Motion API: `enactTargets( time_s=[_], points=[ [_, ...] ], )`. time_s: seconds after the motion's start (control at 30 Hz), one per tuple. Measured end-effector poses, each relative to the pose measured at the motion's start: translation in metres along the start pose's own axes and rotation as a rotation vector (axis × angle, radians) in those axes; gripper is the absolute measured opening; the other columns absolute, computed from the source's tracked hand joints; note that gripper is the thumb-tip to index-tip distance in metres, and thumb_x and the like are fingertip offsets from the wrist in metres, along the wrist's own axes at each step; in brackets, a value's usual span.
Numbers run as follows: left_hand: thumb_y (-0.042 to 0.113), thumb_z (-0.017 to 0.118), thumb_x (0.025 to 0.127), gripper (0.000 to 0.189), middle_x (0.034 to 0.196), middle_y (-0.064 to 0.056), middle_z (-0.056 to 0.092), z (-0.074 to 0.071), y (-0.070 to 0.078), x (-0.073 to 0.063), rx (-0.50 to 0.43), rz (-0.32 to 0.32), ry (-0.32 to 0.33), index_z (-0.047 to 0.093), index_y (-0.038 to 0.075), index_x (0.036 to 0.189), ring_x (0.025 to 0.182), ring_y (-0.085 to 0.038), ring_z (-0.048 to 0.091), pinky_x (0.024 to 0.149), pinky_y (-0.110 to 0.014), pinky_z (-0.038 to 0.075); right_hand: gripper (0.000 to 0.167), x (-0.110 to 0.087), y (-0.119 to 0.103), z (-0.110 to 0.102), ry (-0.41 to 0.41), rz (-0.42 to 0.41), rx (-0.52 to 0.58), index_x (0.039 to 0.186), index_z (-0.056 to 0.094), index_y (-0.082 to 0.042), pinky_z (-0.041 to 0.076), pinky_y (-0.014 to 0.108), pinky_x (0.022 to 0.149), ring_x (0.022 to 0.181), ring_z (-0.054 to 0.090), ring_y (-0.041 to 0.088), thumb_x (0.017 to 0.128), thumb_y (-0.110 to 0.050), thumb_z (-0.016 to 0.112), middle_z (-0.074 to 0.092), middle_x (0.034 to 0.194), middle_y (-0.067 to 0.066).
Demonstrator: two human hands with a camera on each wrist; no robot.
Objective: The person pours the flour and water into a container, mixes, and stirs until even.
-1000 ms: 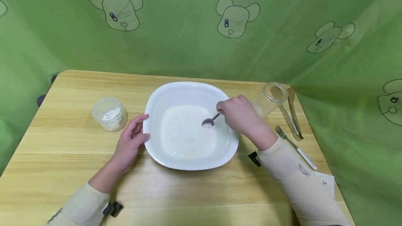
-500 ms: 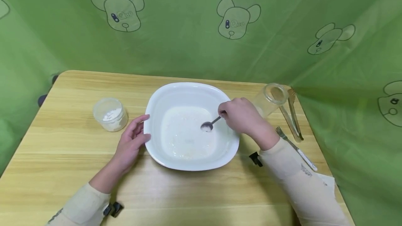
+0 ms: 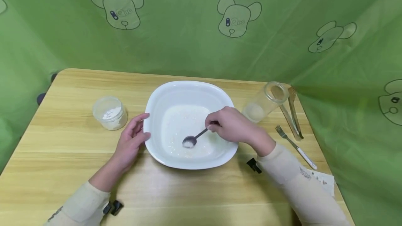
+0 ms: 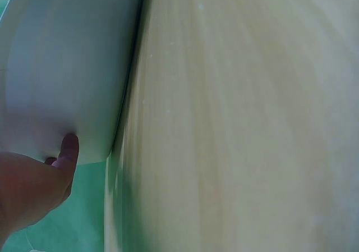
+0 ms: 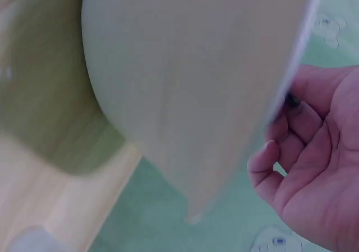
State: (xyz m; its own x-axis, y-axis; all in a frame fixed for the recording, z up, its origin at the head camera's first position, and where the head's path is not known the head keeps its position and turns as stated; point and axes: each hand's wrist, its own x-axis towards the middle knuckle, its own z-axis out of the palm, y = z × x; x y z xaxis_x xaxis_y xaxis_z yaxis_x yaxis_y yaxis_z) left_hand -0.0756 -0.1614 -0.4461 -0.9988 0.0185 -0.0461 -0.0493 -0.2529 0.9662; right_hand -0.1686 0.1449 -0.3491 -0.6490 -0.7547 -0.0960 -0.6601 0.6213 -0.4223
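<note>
A wide white basin (image 3: 173,95) stands on the wooden table, with some wet-looking specks on its floor. At its left rim my left hand (image 3: 127,145) holds it, thumb and forefinger on the edge; in the left wrist view, my left hand (image 4: 33,187) touches the outer wall of the basin (image 4: 67,67). My right hand (image 3: 230,125) pinches the handle of a dark spoon (image 3: 190,140), whose bowl carries some white stuff over the basin's floor. In the right wrist view the basin hides most of the spoon beside my right hand (image 5: 314,162).
Left of the basin is a clear plastic tub (image 3: 110,113) with white powder. A glass jar (image 3: 262,104) lies to the right, near tongs (image 3: 290,114), a white-handled fork (image 3: 296,146) and a white paper (image 3: 325,181). A green curtain (image 3: 182,37) hangs behind the table (image 3: 188,198).
My right hand has moved left and nearer to me, bringing the spoon towards the front middle of the basin. The left hand stays at the rim.
</note>
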Motion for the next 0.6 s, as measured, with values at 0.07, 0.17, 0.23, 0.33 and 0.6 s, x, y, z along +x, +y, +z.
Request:
enactTargets(
  time_s=[0.07,0.17,0.23,0.33,0.6],
  points=[
    [-0.012,0.052,0.09,0.059,0.142,-0.027,0.047,0.0,0.0,0.0,0.002,-0.004,-0.001,0.04,-0.001,0.147,0.12,-0.028,0.055,0.094,-0.031,0.052,0.022,0.0,-0.002,0.003,-0.044,-0.028,0.008,0.077,0.065,-0.023,0.044,0.028,0.058,0.06,0.047,0.007,0.091,-0.006,0.069,0.053,0.066,-0.015],
    [-0.012,0.051,0.09,0.059,0.142,-0.025,0.047,0.0,0.0,0.001,0.003,-0.008,-0.004,0.04,-0.001,0.147,0.121,-0.028,0.054,0.095,-0.031,0.053,0.027,-0.001,-0.004,0.002,-0.097,-0.014,-0.032,0.071,0.062,-0.024,0.043,0.029,0.059,0.06,0.046,0.009,0.088,-0.003,0.068,0.051,0.063,-0.015],
    [-0.012,0.051,0.09,0.059,0.142,-0.025,0.047,0.001,0.0,0.001,0.005,-0.01,-0.004,0.041,0.0,0.147,0.121,-0.028,0.054,0.094,-0.031,0.053,0.029,-0.002,-0.003,-0.002,-0.091,0.032,-0.092,0.069,0.061,-0.024,0.043,0.03,0.06,0.06,0.047,0.012,0.086,-0.002,0.067,0.051,0.062,-0.013],
    [-0.012,0.051,0.09,0.059,0.142,-0.026,0.047,0.0,-0.001,0.001,0.005,-0.008,-0.005,0.04,-0.001,0.147,0.121,-0.028,0.054,0.094,-0.031,0.053,0.026,-0.001,0.0,-0.006,-0.041,0.081,-0.164,0.07,0.062,-0.022,0.044,0.031,0.06,0.061,0.048,0.015,0.086,-0.002,0.066,0.052,0.064,-0.01],
    [-0.012,0.051,0.09,0.059,0.142,-0.026,0.047,-0.001,-0.001,0.0,0.001,-0.01,0.0,0.04,-0.001,0.147,0.121,-0.029,0.054,0.094,-0.031,0.053,0.026,0.004,-0.004,0.004,-0.086,-0.016,-0.062,0.072,0.063,-0.024,0.045,0.029,0.061,0.061,0.048,0.009,0.088,-0.005,0.069,0.053,0.065,-0.014]
  ],
)
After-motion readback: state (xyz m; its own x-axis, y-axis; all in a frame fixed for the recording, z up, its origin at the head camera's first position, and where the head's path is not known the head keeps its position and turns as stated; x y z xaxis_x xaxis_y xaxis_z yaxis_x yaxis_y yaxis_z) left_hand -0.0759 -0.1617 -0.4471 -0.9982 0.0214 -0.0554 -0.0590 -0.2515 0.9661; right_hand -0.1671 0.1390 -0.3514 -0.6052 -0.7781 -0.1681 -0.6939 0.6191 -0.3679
